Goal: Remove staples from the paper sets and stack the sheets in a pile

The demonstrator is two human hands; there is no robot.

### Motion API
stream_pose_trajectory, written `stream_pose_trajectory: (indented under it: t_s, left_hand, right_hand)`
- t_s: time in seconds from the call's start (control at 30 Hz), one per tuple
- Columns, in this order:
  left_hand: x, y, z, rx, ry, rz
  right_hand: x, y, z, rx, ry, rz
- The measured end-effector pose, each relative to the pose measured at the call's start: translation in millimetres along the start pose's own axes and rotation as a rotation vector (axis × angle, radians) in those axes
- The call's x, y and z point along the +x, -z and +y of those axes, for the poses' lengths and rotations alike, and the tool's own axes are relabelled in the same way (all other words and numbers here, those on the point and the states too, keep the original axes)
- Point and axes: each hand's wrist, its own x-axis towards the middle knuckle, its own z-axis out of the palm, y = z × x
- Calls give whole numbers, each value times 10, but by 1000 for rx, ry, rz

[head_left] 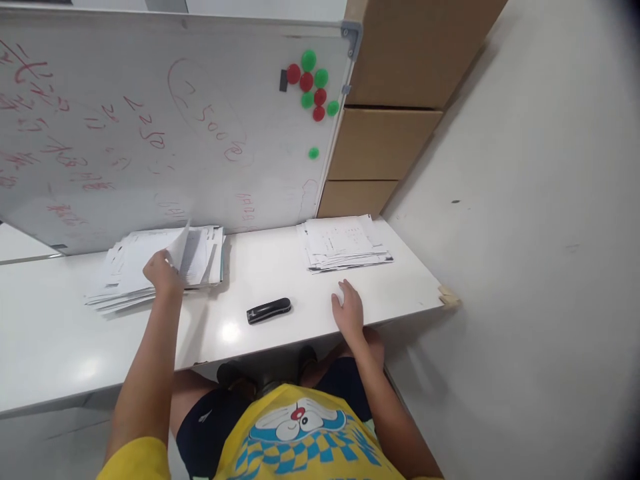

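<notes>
My left hand (163,272) reaches onto a fanned stack of printed papers (130,270) at the left of the white table (60,333); its fingers are closed on a sheet (186,248) that curls upward from the pile. My right hand (347,308) rests flat on the table with its fingers spread, holding nothing, just in front of a second, neater stack of papers (343,243). A black stapler (269,311) lies on the table between my two hands.
A whiteboard (150,127) with red writing leans behind the table, with red and green magnets (313,83) at its top right. Cardboard boxes (395,100) stand stacked behind the right stack. A white wall (525,233) runs along the table's right end.
</notes>
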Motion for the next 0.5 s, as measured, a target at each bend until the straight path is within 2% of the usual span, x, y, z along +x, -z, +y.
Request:
stream_pose_trajectory:
  t_s: [0.13, 0.33, 0.43, 0.5]
  left_hand:
    - [10, 57, 76, -90, 225, 183]
    - [-44, 196, 60, -149, 368, 155]
    - [-173, 227, 108, -162, 335, 200]
    - [-378, 227, 242, -145, 196, 245]
  right_hand:
    - [0, 5, 5, 8, -1, -1]
    - [-17, 14, 12, 42, 10, -5]
    - [-19, 35, 2, 63, 9, -2]
    - [-31, 76, -46, 97, 17, 26]
